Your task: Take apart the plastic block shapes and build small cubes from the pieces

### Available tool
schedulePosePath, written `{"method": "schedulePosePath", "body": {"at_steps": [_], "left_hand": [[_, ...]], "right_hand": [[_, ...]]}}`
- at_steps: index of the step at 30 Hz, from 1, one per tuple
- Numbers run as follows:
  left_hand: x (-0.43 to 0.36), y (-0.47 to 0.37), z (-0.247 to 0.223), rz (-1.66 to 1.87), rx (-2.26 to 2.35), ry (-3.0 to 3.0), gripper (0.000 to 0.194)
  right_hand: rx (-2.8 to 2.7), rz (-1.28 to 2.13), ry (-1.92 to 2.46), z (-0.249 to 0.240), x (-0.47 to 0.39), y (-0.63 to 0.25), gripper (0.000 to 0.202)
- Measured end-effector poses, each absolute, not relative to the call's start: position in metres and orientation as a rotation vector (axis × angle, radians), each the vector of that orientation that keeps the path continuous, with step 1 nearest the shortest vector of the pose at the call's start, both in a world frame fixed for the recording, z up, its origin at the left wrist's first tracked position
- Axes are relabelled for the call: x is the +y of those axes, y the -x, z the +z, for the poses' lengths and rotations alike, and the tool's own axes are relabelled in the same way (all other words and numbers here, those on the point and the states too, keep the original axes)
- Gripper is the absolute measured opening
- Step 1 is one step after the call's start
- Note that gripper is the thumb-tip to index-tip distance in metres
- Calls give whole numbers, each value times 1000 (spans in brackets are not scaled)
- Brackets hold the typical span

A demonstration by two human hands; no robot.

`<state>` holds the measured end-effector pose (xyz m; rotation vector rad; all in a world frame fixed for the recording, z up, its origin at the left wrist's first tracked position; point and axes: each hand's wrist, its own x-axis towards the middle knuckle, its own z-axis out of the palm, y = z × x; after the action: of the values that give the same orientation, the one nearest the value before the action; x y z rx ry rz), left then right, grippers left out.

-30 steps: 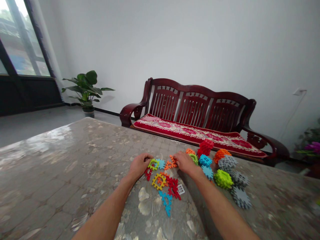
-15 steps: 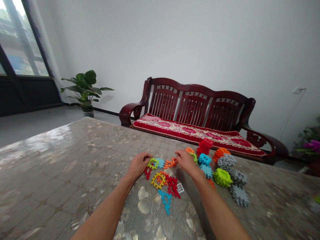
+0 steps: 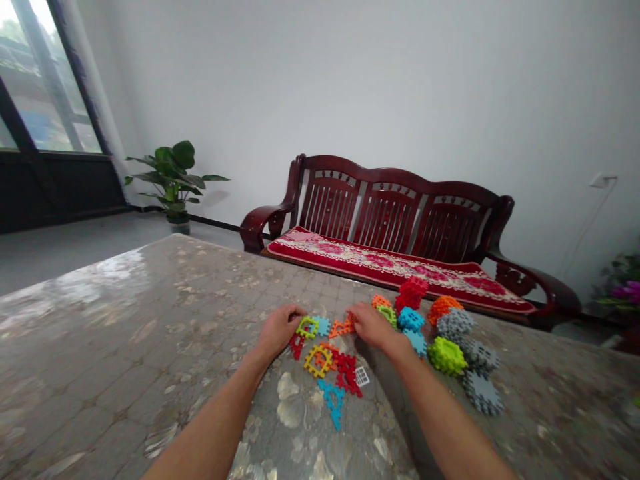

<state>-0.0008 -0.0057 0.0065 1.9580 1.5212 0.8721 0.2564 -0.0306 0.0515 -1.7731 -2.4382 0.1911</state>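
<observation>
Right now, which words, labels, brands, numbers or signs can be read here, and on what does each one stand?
None can be read.
White piece: a grid pattern, no readable letters.
Lime piece by the left hand: no lettering visible.
White wall fitting: any marking is too small to read.

"Where's the light from?"
"The window at upper left, washed out; glare whitens the tabletop."
"Any shadows?"
"A soft one beside the right forearm. Edges look stretched, the flowers at right blurred."
</observation>
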Motion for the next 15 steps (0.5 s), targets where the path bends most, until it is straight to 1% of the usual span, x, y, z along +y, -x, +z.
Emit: {"method": "schedulePosePath", "body": {"at_steps": [8, 15], "left_hand": [[-5, 1, 7, 866, 1531, -1961, 24], [-6, 1, 7, 875, 1529, -1963, 25]], "right_hand": [[-2375, 346, 1643, 49, -37, -241, 58], [-2383, 279, 1816, 46, -39, -241, 61]]}}
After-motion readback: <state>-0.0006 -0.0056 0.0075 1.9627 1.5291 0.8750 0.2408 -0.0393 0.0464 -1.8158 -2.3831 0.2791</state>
